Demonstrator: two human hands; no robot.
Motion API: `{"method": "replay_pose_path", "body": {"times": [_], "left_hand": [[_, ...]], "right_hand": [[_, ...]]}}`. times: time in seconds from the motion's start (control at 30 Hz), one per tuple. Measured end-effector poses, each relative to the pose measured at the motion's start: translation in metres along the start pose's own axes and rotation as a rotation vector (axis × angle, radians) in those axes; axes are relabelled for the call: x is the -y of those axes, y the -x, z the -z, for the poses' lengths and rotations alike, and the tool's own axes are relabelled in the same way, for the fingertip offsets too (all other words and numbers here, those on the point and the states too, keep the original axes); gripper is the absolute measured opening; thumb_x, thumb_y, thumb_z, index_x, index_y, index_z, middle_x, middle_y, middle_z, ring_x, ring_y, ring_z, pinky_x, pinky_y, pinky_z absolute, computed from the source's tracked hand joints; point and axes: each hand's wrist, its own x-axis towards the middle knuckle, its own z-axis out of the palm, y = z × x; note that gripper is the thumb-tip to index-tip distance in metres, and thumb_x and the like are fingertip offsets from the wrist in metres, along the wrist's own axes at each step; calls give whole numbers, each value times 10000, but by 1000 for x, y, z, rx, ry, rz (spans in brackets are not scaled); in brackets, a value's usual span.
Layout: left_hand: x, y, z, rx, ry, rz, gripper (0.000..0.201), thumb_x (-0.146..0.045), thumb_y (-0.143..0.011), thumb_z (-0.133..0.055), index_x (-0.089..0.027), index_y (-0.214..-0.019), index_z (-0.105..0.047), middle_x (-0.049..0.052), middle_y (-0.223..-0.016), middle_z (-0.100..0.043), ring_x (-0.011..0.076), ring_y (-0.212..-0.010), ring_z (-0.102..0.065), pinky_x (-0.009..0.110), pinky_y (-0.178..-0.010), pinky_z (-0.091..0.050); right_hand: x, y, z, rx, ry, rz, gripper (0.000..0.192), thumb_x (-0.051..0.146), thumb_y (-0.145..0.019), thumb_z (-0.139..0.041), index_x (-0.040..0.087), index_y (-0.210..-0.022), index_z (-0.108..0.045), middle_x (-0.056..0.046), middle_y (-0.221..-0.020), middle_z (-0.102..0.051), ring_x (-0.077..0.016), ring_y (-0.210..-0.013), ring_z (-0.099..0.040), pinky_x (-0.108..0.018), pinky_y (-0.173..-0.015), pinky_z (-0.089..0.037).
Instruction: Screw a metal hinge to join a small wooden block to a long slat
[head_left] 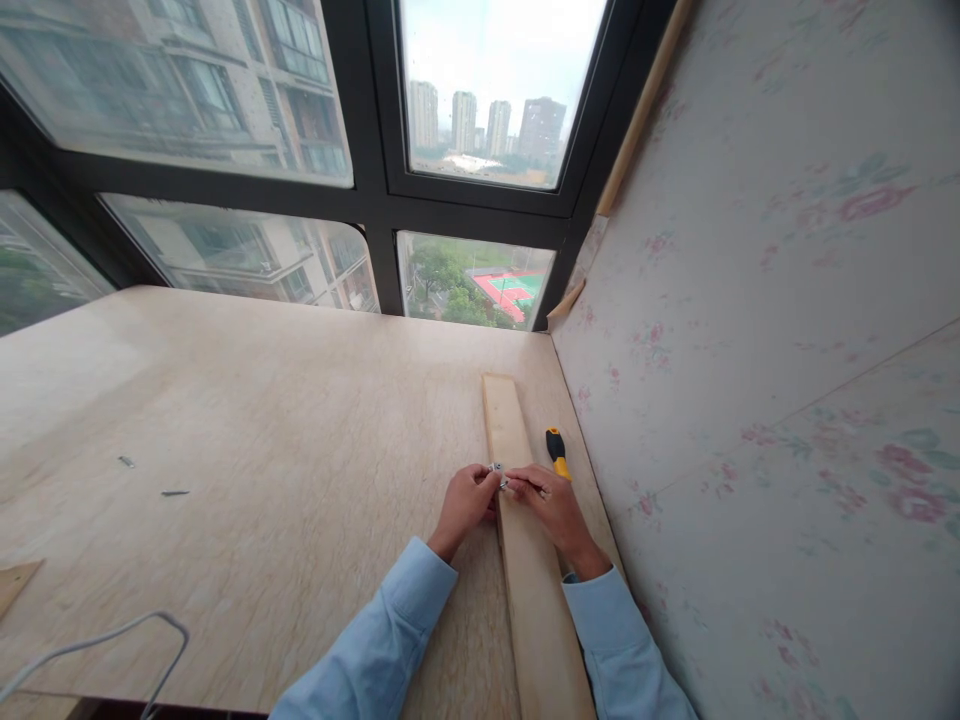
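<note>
A long pale wooden board [536, 590] lies on the wood-patterned surface, running away from me. Over its left edge, my left hand [466, 508] pinches a small shiny metal fitting [496, 468] between thumb and fingers. My right hand [553, 508] reaches across the board from the right, fingertips pressed together close against the same fitting. Whatever tiny piece the right fingers hold is too small to name. Just beyond the right hand lies a screwdriver [555, 445] with a black and yellow handle, its lower part hidden by that hand.
Two small metal pieces, one here [126, 462] and a thin one [175, 493], lie on the left. A grey cable [112, 635] loops at the lower left, near a wooden piece [16, 585]. A flower-papered wall [750, 420] bounds the right; dark-framed windows [375, 200] the back.
</note>
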Motion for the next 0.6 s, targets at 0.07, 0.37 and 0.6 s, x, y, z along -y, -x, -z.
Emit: {"method": "replay_pose_path", "body": {"times": [0.07, 0.37, 0.6], "left_hand": [[0, 0, 0, -4, -6, -2, 207, -335, -815, -584, -134, -777, -616, 38, -674, -641, 152, -585, -628, 219, -480, -510], [0, 0, 1, -15, -4, -4, 195, -324, -807, -582, -137, -760, -609, 27, -661, -618, 149, -581, -610, 232, -495, -515], [2, 0, 0, 0, 6, -7, 216, -346, -823, -591, -133, -801, -620, 37, -684, -637, 159, -604, -632, 237, -500, -523]], "right_hand": [[1, 0, -1, 8, 14, 15, 170, 312, -873, -618, 264, -923, -773, -35, -799, -732, -200, -733, -652, -341, -753, -513], [1, 0, -5, 17, 63, 44, 164, 300, -884, -611, 274, -899, -772, -48, -879, -742, -222, -841, -670, -356, -793, -514], [1, 0, -1, 8, 50, 21, 144, 337, -858, -654, 262, -917, -762, -47, -901, -743, -221, -856, -668, -344, -775, -511]]}}
